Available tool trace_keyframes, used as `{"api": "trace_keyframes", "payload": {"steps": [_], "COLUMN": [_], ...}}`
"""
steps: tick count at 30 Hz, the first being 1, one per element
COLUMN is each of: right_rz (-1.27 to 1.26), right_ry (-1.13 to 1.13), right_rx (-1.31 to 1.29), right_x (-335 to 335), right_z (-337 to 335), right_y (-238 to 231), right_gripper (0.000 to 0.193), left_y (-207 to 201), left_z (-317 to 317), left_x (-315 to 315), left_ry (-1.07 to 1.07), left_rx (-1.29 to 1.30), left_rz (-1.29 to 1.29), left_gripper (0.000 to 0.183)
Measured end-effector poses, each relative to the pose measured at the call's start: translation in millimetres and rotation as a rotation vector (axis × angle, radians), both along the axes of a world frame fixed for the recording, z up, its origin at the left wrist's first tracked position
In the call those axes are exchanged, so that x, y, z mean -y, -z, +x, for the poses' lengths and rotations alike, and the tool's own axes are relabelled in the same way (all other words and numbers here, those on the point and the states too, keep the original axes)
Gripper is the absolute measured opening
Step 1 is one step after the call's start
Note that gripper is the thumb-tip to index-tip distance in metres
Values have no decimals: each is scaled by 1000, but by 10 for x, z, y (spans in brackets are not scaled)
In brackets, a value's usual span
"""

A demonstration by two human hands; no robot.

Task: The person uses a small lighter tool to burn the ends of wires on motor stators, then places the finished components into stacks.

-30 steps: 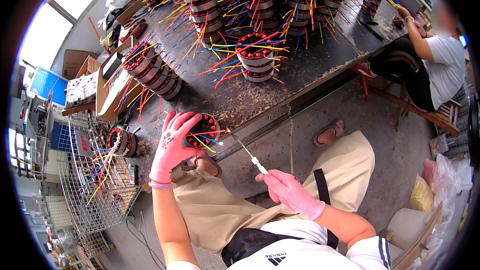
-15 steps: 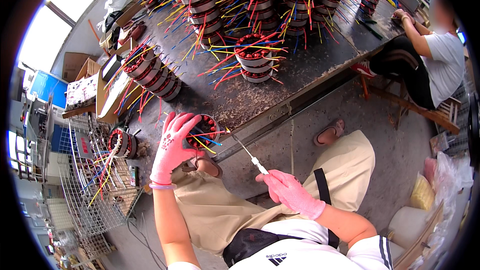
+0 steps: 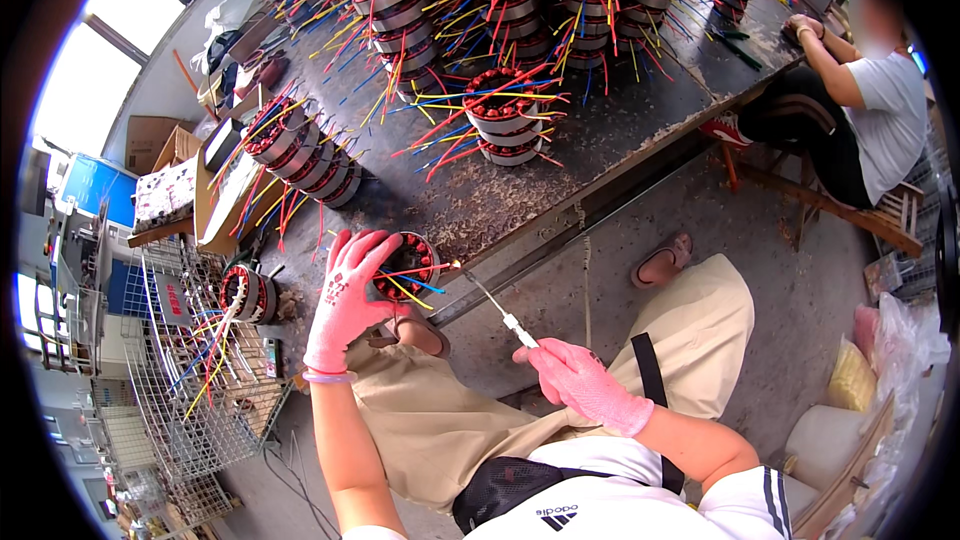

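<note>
My left hand, in a pink glove, curls round the near-left side of a motor stator at the table's front edge. Red, blue and yellow leads stick out from the stator toward the right. A white-handled tool with a thin metal shaft is gripped in my right hand, also gloved in pink. The shaft points up and left, and a small orange-yellow glow shows between its tip and the end of a red lead. Whether tip and lead touch is too small to tell.
Stacked stators with coloured leads crowd the far side of the dark table. A shorter stack leans at the left, and another stator lies below it. A co-worker sits at the right. Wire racks stand at the left.
Both hands keep almost the same place. The glow at the tool's tip looks slightly larger, and the view has shifted a little.
</note>
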State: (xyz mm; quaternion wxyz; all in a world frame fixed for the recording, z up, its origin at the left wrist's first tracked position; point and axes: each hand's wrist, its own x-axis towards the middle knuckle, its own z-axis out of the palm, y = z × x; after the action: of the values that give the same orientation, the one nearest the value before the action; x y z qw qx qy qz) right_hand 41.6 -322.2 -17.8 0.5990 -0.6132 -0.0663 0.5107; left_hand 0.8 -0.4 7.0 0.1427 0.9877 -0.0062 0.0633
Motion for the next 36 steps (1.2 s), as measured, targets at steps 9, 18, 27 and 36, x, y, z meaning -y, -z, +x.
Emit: {"api": "trace_keyframes", "payload": {"steps": [9, 18, 27, 36], "right_rz": [-10, 4, 6, 8], "right_ry": [0, -7, -6, 0], "right_rx": [-10, 8, 19, -10], "right_x": [-7, -3, 6, 7], "right_z": [4, 12, 6, 7], "right_y": [-23, -20, 3, 1], "right_gripper": [32, 32, 33, 33], "left_y": [-11, -19, -5, -15], "left_z": [9, 8, 6, 12], "left_x": [10, 18, 11, 20], "left_ry": [6, 1, -2, 7], "left_rx": [-4, -6, -6, 0], "left_rz": [-6, -12, -4, -8], "left_gripper": [89, 89, 89, 89]}}
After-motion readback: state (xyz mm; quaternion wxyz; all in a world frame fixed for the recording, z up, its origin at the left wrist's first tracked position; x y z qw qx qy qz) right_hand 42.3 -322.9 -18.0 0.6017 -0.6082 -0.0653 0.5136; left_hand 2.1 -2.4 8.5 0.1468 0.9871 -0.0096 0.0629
